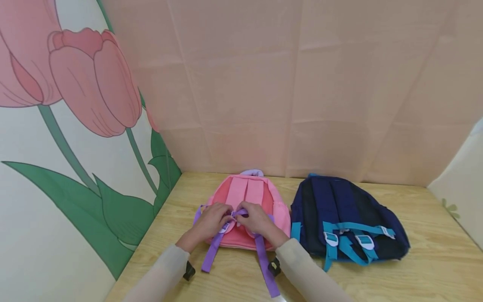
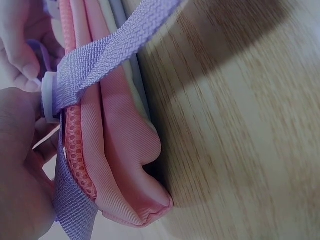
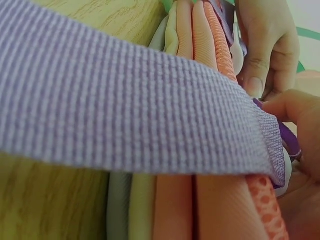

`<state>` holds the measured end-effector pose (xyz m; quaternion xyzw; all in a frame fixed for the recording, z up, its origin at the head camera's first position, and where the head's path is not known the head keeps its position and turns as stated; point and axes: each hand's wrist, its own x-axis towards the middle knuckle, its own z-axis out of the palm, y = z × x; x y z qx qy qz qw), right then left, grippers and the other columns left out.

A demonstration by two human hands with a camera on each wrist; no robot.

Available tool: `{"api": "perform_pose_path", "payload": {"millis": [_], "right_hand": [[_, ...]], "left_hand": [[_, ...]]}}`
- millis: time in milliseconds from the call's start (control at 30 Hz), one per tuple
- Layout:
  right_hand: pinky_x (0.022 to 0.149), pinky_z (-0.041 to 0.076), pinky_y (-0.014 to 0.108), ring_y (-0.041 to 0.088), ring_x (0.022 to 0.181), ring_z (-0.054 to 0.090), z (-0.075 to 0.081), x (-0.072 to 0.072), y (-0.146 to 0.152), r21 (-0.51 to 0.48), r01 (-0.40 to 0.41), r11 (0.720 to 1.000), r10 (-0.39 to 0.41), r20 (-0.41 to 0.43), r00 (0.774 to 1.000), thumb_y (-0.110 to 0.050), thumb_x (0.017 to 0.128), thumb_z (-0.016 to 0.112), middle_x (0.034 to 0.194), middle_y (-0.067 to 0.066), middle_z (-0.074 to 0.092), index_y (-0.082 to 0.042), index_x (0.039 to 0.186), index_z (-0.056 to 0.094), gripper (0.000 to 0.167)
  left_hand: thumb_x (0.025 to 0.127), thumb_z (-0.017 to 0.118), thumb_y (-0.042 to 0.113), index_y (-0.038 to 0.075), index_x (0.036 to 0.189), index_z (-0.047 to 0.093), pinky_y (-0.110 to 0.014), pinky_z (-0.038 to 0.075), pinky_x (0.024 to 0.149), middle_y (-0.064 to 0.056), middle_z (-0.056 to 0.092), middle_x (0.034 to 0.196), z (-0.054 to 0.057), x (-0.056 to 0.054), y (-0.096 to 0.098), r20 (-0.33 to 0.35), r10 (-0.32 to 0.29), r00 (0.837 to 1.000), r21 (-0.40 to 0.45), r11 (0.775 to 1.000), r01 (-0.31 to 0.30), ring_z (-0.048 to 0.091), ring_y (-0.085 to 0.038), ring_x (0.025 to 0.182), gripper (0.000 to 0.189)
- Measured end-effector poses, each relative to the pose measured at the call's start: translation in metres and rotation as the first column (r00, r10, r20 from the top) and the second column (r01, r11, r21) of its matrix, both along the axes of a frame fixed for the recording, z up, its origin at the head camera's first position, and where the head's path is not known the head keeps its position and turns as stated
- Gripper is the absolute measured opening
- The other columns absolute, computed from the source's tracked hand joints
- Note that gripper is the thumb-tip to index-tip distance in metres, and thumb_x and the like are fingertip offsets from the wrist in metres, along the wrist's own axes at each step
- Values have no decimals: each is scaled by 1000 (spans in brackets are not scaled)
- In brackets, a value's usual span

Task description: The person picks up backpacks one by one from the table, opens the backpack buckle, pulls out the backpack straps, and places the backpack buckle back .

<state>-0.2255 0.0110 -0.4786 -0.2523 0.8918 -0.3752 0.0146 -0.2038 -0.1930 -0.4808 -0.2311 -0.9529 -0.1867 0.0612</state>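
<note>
A pink backpack [image 1: 281, 214] lies on the table with its padded back and shoulder straps facing up. Over its middle, my left hand [image 1: 213, 218] and right hand [image 1: 256, 218] meet fingertip to fingertip. Both pinch a narrow purple strap [image 1: 240, 212] that runs across the backpack. Fingers partly cover whatever fastening sits between them. Beside the left hand is a white buckle [image 1: 224, 227] on a wider purple webbing strap [image 2: 100, 65]. Another wide purple webbing strap [image 3: 125, 100] crosses close in the right wrist view, and its loose end hangs toward me in the head view.
A navy backpack [image 1: 354, 201] with turquoise straps [image 1: 354, 227] and white buckles lies just right of the pink one. Both rest on a light wood table [image 1: 426, 235]. A pinkish cloth [image 1: 302, 92] hangs behind, and a tulip-painted wall [image 1: 90, 167] stands at left.
</note>
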Motion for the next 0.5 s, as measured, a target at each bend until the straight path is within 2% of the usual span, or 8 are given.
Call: {"api": "perform_pose_path", "payload": {"millis": [200, 367, 500], "right_hand": [[76, 51, 35, 16, 83, 59, 0, 0, 2, -25, 22, 999, -23, -14, 1000, -21, 91, 75, 92, -1, 68, -18, 98, 67, 11], [80, 51, 35, 16, 86, 59, 3, -1, 4, -100, 40, 994, -41, -14, 999, -17, 91, 74, 94, 0, 69, -16, 99, 68, 10], [75, 50, 31, 13, 83, 59, 7, -2, 8, -173, 65, 983, -65, 8, 998, -17, 92, 74, 94, -1, 68, -14, 104, 69, 12]], "left_hand": [[104, 59, 26, 19, 121, 64, -41, 47, 99, 5, 67, 117, -2, -1, -1, -2, 3, 1000, -1, 1000, -3, 57, -14, 113, 19], [103, 60, 28, 20, 120, 64, -41, 46, 101, 6, 67, 116, -2, -2, -2, -10, 2, 1000, -8, 1000, -2, 58, -14, 114, 19], [103, 60, 28, 19, 119, 64, -41, 46, 100, 6, 67, 114, -3, -3, -2, -23, -5, 1000, -15, 1000, 4, 58, -14, 112, 19]]}}
